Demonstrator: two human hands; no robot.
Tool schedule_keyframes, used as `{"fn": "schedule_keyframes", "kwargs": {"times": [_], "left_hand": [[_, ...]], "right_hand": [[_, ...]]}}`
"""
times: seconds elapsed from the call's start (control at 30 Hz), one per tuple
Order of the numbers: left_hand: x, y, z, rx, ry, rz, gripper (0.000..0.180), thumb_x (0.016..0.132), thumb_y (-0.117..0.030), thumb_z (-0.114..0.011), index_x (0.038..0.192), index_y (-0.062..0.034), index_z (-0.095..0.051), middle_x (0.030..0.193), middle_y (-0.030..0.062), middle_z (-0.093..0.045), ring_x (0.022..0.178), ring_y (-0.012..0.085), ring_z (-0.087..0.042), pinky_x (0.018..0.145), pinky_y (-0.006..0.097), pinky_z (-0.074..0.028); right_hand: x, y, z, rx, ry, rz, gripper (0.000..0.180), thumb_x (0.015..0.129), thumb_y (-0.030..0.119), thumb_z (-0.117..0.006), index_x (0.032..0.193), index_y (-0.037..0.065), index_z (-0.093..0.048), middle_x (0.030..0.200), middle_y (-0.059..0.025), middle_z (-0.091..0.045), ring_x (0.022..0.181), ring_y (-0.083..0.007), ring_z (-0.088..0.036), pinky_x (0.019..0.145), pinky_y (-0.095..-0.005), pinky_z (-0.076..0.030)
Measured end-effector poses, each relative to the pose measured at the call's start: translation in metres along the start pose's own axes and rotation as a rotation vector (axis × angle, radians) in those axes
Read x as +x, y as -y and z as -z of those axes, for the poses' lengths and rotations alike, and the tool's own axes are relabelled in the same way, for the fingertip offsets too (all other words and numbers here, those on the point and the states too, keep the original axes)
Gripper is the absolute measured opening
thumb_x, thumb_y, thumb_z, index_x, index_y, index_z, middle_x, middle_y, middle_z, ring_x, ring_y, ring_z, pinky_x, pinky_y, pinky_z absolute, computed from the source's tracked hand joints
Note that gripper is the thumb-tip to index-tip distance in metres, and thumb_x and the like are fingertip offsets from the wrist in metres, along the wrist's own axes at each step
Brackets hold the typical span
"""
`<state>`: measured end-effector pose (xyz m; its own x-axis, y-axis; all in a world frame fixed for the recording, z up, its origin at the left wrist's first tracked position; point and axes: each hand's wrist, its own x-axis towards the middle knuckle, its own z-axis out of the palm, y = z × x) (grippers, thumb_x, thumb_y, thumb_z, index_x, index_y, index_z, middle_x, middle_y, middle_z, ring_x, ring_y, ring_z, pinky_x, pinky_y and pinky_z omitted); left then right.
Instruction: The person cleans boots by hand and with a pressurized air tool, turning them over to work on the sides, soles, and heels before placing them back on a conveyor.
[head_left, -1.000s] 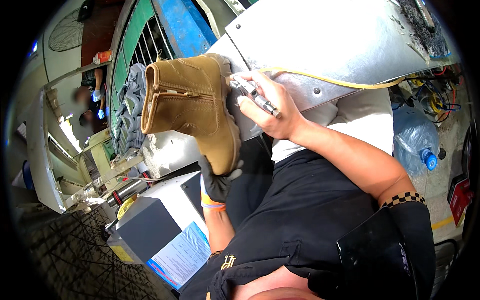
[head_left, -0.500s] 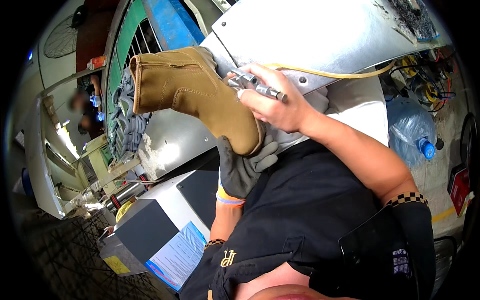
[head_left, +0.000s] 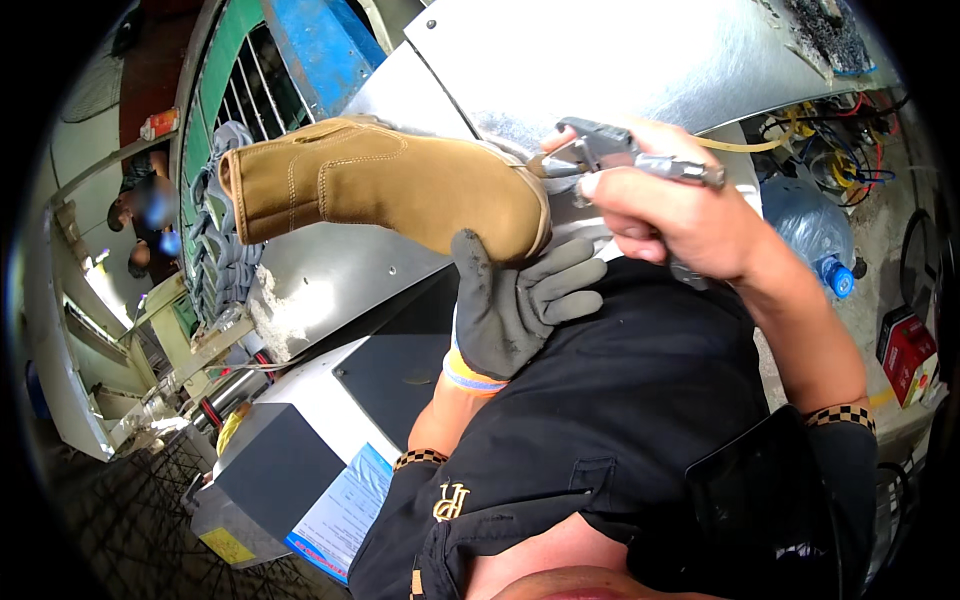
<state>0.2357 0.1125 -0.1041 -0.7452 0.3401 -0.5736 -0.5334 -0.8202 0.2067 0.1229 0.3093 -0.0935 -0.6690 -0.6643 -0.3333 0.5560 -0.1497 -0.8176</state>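
A tan ankle boot (head_left: 400,190) lies on its side, toe pointing right and shaft to the left. My left hand (head_left: 515,310), in a grey-palmed work glove, holds it at the toe. The thumb presses on the upper while several fingers stretch out beyond the toe; the index finger seems hidden behind the boot. Bare, my right hand (head_left: 690,205) is wrapped round a metal spray gun (head_left: 610,148). Its thin nozzle reaches the sole edge near the toe; whether it touches, I cannot tell.
Bare metal sheeting (head_left: 600,60) spans the back, with a yellow hose (head_left: 745,146) along it. Grey stacked pieces (head_left: 222,220) stand by a green frame (head_left: 212,110) at left. A large clear bottle (head_left: 810,225) and cables are at right. Another person (head_left: 140,205) is far left.
The boot has rolled, so its side zip no longer shows. My right hand and the spray gun have moved right, away from the boot's instep. My left fingers have straightened.
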Motion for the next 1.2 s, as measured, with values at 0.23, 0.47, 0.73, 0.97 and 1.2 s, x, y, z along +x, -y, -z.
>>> {"fn": "schedule_keyframes", "kwargs": {"times": [0.23,0.47,0.73,0.97,1.2], "left_hand": [[0.012,-0.001,-0.006,-0.045,0.089,0.043,0.101,0.089,-0.074,-0.031,0.14,0.0137,-0.031,0.136,0.0256,-0.049,0.125,0.0356,-0.052,0.101,0.046,-0.048],[0.03,-0.003,-0.021,0.153,0.025,0.049,0.102,0.088,-0.077,-0.029,0.145,0.0068,-0.025,0.141,0.0265,-0.044,0.129,0.0366,-0.048,0.104,0.045,-0.044],[0.054,-0.006,-0.022,-0.21,0.268,0.093,0.096,0.088,-0.071,-0.03,0.144,0.006,-0.015,0.142,0.0258,-0.038,0.128,0.0335,-0.045,0.108,0.043,-0.037],[0.068,-0.009,-0.027,0.067,0.206,0.0,0.065,0.09,-0.047,-0.042,0.129,0.0046,-0.032,0.126,0.0208,-0.048,0.114,0.0299,-0.052,0.101,0.04,-0.041],[0.069,-0.012,-0.032,0.784,0.185,-0.206,0.034,0.093,-0.023,-0.053,0.114,0.0032,-0.049,0.11,0.0157,-0.057,0.1,0.0264,-0.058,0.094,0.037,-0.045]], "right_hand": [[-0.014,0.029,0.004,-0.016,-0.12,-0.205,0.015,0.088,0.017,-0.055,0.084,0.003,-0.053,0.055,0.0012,-0.042,0.045,-0.0076,-0.04,0.044,-0.0258,-0.034],[-0.027,0.026,-0.014,-0.054,-0.282,-0.131,0.043,0.088,0.012,-0.051,0.128,-0.005,-0.051,0.058,0.0037,-0.037,0.045,-0.005,-0.032,0.043,-0.0218,-0.031],[-0.025,-0.005,-0.022,0.029,-0.35,0.174,0.045,0.087,0.009,-0.051,0.13,-0.005,-0.045,0.088,-0.0042,-0.052,0.053,-0.0036,-0.037,0.047,-0.0198,-0.033],[-0.024,-0.04,-0.019,-0.221,-0.361,0.423,0.044,0.083,0.006,-0.056,0.125,-0.002,-0.048,0.078,-0.0069,-0.063,0.069,-0.0076,-0.056,0.063,-0.0241,-0.045],[-0.018,-0.049,-0.01,-0.514,-0.302,0.543,0.046,0.082,0.002,-0.054,0.127,-0.004,-0.051,0.069,-0.0012,-0.053,0.058,-0.0056,-0.045,0.056,-0.0211,-0.038]]}}
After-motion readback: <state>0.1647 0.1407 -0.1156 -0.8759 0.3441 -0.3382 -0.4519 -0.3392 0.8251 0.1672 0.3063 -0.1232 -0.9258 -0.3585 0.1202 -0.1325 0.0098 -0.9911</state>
